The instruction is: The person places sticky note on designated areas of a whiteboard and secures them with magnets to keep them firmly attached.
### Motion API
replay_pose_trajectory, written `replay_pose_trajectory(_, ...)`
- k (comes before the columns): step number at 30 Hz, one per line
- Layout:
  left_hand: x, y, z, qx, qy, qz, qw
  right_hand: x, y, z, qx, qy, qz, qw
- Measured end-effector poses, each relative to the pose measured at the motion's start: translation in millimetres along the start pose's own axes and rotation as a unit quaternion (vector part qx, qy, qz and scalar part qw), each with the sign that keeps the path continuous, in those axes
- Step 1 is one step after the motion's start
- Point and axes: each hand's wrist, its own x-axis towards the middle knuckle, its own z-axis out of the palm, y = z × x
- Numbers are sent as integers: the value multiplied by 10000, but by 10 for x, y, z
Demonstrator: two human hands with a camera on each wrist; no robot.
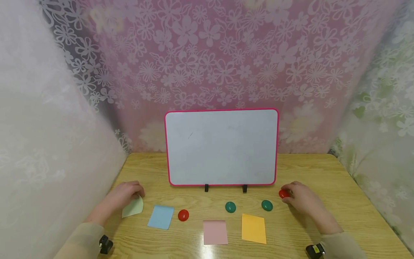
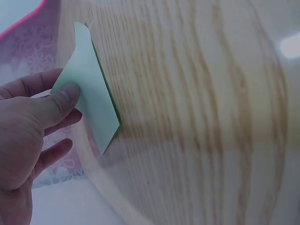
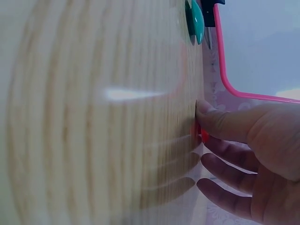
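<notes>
At the table's left side my left hand (image 1: 124, 196) pinches a pale green sticky note (image 2: 91, 86) between thumb and fingers. The left wrist view shows the note bent, with its lower part near the wood. Over on the right, my right hand (image 1: 304, 198) grips a round red magnet (image 1: 284, 194) at the tabletop; in the right wrist view the thumb and fingers hide most of it. Left of that hand lie two green magnets, one nearer (image 1: 267, 205) and one farther (image 1: 230, 207). A second red magnet (image 1: 183, 215) lies beside a blue sticky note (image 1: 161, 217).
A whiteboard (image 1: 222, 147) with a pink frame stands upright at the back on black feet (image 1: 244, 188). Pink (image 1: 215, 232) and orange (image 1: 253, 228) sticky notes lie on the wooden table (image 1: 310, 165) near the front. Flowered curtains (image 1: 226, 64) enclose the back and sides.
</notes>
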Motion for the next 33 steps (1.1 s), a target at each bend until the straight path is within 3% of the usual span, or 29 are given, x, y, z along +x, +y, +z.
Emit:
replay_pose_trajectory(6, -17, -37, 12, 21, -79, -269, 9996, 4, -5, -5, 9, -5, 3, 10000)
replay_pose_trajectory(13, -55, -67, 22, -114, -72, -378, 9992, 10, 17, 11, 21, -28, -117, 9999)
replay_pose_trajectory(22, -120, -15, -14, -419, -151, -840, 9955, 11, 47, 26, 114, -25, -222, 9997)
replay_pose_trajectory(33, -162, -20, -16, -754, 46, -751, 9943, 15, 50, 21, 272, -63, -264, 9993)
